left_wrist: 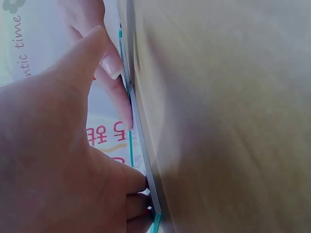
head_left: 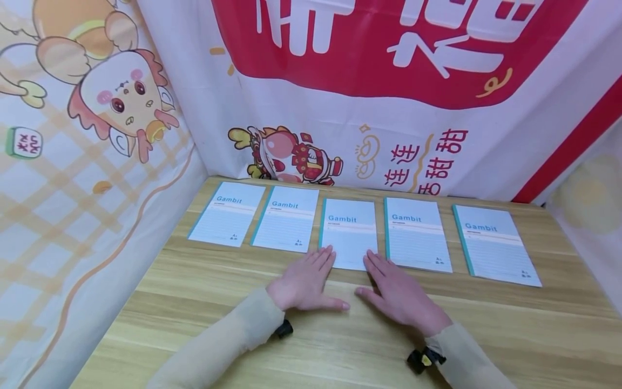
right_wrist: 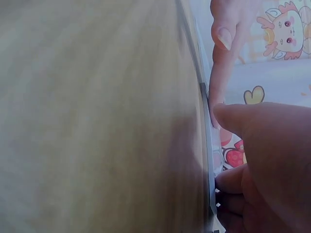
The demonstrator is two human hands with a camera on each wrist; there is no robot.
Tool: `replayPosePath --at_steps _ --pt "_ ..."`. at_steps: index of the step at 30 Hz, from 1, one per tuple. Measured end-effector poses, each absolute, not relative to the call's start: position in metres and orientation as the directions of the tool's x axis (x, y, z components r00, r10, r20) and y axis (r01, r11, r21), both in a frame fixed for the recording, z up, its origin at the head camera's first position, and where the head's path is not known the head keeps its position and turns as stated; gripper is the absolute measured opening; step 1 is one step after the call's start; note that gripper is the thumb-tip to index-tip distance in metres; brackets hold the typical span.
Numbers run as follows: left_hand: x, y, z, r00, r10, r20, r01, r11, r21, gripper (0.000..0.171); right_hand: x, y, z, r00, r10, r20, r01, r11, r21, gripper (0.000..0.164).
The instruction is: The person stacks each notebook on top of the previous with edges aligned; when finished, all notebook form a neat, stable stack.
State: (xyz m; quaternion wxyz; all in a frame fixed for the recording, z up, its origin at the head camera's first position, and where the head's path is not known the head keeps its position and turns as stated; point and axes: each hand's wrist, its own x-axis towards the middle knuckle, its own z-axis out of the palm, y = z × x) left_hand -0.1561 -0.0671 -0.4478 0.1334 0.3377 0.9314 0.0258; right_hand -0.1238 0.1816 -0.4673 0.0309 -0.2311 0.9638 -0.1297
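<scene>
A pale blue Gambit notebook (head_left: 348,237) with a teal spine lies flat in the middle of a row. My left hand (head_left: 307,281) rests its straight fingertips at the notebook's near left corner, thumb stretched inward. At the near right corner, the extended fingers of my right hand (head_left: 400,292) touch the cover, its thumb also pointing inward. The thumbs are apart. In the left wrist view, the fingers of my left hand (left_wrist: 63,141) lie along the thin notebook edge (left_wrist: 144,145). The right wrist view has my right hand (right_wrist: 282,155) beside that edge, some fingertips hidden.
Matching notebooks flank it: two on the left, the nearer one (head_left: 285,219) and an outer one (head_left: 227,213), and two on the right, one (head_left: 418,233) close and one (head_left: 497,245) farther out. The wooden table (head_left: 340,351) meets a printed cloth backdrop (head_left: 311,119) behind the row.
</scene>
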Motion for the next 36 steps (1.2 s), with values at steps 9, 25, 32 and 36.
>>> replayPosePath --at_steps 9,25,32,36 --pt "-0.145 -0.071 -0.446 -0.719 0.657 -0.229 0.631 0.754 0.181 0.120 -0.109 0.183 -0.465 -0.892 -0.452 0.000 -0.435 0.858 -0.272 0.082" --pt "-0.122 -0.077 -0.445 -0.711 0.665 -0.230 0.632 0.747 0.207 0.118 -0.075 0.174 -0.463 -0.916 -0.401 -0.023 -0.377 0.879 -0.293 0.083" --pt "-0.135 -0.077 -0.437 -0.762 0.636 -0.118 0.538 0.725 0.430 0.093 -0.091 0.173 -0.456 -0.936 -0.353 0.018 -0.337 0.875 -0.348 0.083" --pt "-0.146 -0.080 -0.430 -0.842 0.533 -0.084 0.360 0.670 0.650 0.085 -0.104 0.183 -0.451 -0.963 -0.268 0.042 -0.254 0.838 -0.483 0.080"
